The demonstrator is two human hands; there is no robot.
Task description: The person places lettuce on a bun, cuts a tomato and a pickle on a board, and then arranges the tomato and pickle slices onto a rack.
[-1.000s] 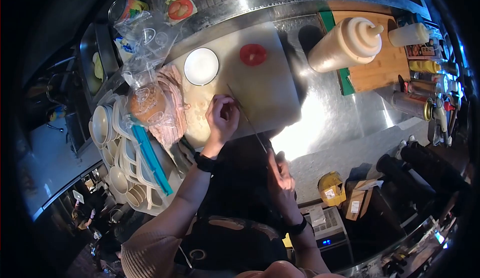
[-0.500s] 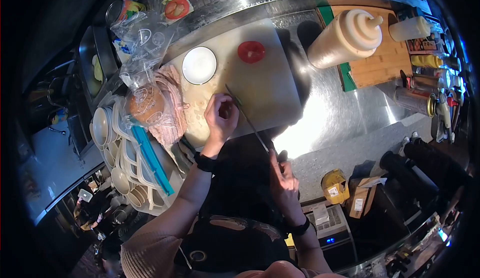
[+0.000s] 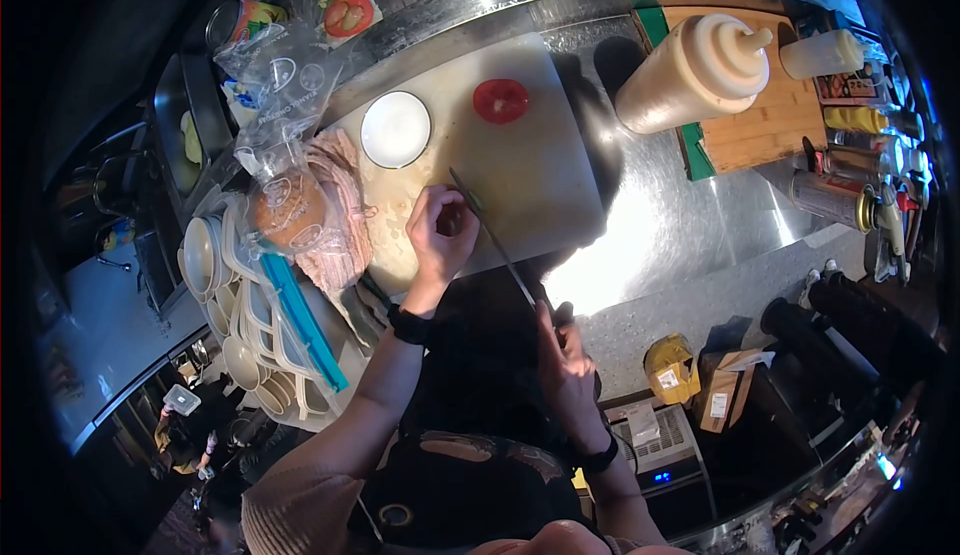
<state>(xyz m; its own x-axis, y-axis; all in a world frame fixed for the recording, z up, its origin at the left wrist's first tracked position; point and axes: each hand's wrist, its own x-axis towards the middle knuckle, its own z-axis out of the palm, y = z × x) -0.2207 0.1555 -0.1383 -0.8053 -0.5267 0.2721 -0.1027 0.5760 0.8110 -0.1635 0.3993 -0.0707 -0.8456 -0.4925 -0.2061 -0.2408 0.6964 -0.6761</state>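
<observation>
My left hand is closed at the near edge of the white cutting board, its fingers curled round a small greenish piece that looks like a pickle; most of it is hidden. Against this piece lies the blade of a long knife. The knife's handle is inside my right hand, which is closed with one finger stretched along the blade's back. Farther up the board are a red tomato slice and a round white dish.
A bagged bun and a pinkish cloth lie left of the board, near stacked pale bowls. On the right stand a large squeeze bottle and a wooden board. Tomato-topped lettuce sits at the back.
The view has shifted very slightly. Both hands and the knife stay almost in the same place, with the blade still against the greenish piece.
</observation>
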